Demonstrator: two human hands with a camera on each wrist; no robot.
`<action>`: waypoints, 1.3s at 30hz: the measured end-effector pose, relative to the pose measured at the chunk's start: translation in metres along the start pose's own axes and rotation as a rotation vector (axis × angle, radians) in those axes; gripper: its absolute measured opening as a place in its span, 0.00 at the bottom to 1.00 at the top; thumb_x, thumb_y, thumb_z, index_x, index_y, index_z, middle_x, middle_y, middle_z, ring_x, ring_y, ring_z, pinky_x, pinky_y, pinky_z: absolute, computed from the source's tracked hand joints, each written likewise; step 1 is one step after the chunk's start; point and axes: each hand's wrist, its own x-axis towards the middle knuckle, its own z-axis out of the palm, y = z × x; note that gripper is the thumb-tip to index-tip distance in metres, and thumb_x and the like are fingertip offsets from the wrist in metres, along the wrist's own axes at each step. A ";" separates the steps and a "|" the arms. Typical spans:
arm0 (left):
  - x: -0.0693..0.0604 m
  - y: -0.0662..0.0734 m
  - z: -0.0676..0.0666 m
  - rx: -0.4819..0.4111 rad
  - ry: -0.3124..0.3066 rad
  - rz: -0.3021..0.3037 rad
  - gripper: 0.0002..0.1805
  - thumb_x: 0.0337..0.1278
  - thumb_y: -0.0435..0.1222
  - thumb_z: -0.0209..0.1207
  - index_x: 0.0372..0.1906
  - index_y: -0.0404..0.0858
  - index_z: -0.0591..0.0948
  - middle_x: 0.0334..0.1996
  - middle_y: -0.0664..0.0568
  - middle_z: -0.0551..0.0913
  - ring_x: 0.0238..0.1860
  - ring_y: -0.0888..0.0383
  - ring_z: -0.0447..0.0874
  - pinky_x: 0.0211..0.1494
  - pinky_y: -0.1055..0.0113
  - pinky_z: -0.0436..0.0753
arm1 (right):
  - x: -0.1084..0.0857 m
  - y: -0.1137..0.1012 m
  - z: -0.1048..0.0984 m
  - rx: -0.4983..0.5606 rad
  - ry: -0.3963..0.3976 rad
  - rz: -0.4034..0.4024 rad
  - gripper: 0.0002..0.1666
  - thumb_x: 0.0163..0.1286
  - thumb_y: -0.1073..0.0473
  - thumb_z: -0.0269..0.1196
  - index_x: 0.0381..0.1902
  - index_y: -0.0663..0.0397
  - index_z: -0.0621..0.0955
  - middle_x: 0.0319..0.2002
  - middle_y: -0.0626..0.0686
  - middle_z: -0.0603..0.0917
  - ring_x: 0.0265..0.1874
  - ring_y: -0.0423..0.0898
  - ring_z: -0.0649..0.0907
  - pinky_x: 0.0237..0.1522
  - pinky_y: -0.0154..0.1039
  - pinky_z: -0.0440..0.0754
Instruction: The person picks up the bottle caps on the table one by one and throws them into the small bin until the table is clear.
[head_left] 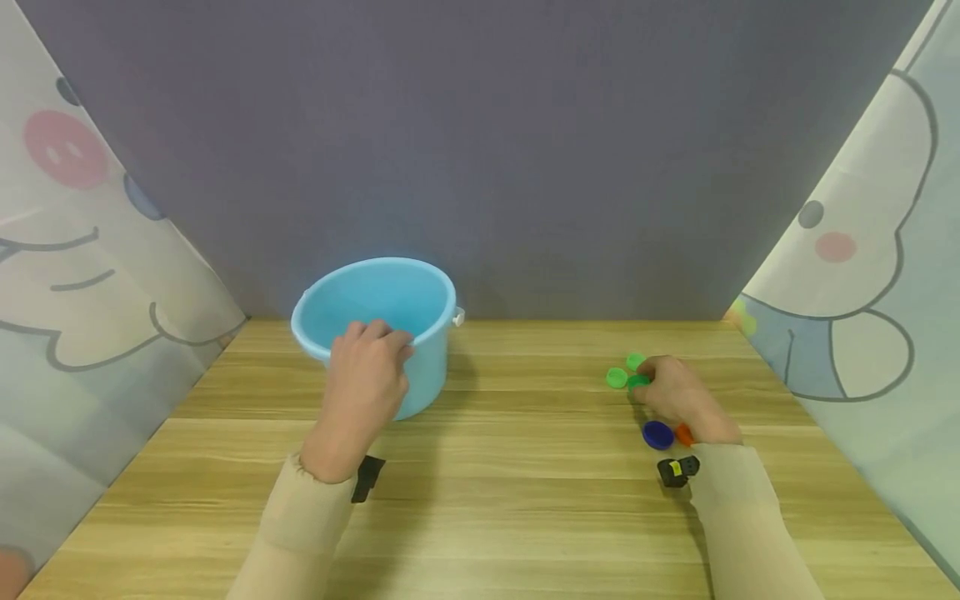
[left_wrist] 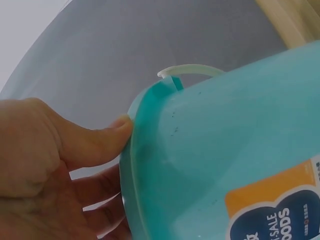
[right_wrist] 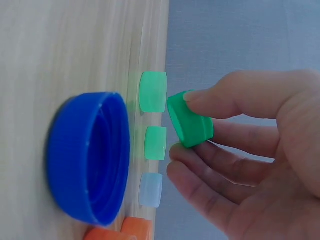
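Observation:
At the left of the head view stands a light blue bucket (head_left: 429,371). My left hand (head_left: 366,375) grips its near rim; the left wrist view shows the thumb (left_wrist: 102,145) against the rim and the other fingers partly hidden behind it. Over at the right, my right hand (head_left: 678,396) pinches a dark green bottle cap (right_wrist: 192,122), raised off the table in the right wrist view. Two light green caps (head_left: 617,377) lie beside it. Nearer to me are a larger dark blue cap (head_left: 657,434) and an orange cap (head_left: 683,434), partly covered by the wrist.
A pale bluish cap (right_wrist: 151,190) shows only in the right wrist view. The wooden table (head_left: 525,500) meets a grey panel (head_left: 525,167) at the back. Cartoon-printed sheets (head_left: 862,250) flank both sides. The bucket has a white handle joint (head_left: 458,317).

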 end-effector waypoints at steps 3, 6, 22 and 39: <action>0.000 0.001 0.000 -0.003 -0.005 0.005 0.06 0.56 0.25 0.67 0.39 0.31 0.89 0.32 0.39 0.84 0.34 0.39 0.76 0.34 0.48 0.75 | 0.000 0.001 0.000 -0.003 0.008 0.000 0.32 0.65 0.59 0.64 0.61 0.78 0.74 0.54 0.73 0.80 0.47 0.62 0.81 0.51 0.60 0.80; 0.000 0.002 0.000 -0.006 -0.008 0.012 0.06 0.56 0.25 0.66 0.39 0.30 0.89 0.33 0.39 0.84 0.34 0.39 0.75 0.35 0.48 0.74 | 0.000 0.002 0.000 -0.007 0.018 0.000 0.32 0.64 0.60 0.65 0.60 0.78 0.75 0.52 0.72 0.81 0.46 0.61 0.82 0.49 0.58 0.80; 0.001 0.004 0.004 0.004 -0.011 0.054 0.06 0.57 0.26 0.67 0.40 0.30 0.88 0.35 0.41 0.85 0.34 0.40 0.75 0.36 0.49 0.75 | 0.000 -0.003 0.001 0.006 0.068 -0.067 0.29 0.64 0.62 0.64 0.59 0.77 0.76 0.51 0.71 0.82 0.49 0.63 0.82 0.52 0.61 0.79; 0.001 0.002 0.006 -0.001 -0.003 0.122 0.07 0.56 0.25 0.68 0.40 0.30 0.88 0.36 0.43 0.85 0.34 0.42 0.75 0.34 0.52 0.74 | 0.003 -0.012 0.003 0.013 0.130 -0.180 0.24 0.65 0.60 0.66 0.55 0.72 0.81 0.45 0.62 0.83 0.43 0.58 0.83 0.46 0.56 0.81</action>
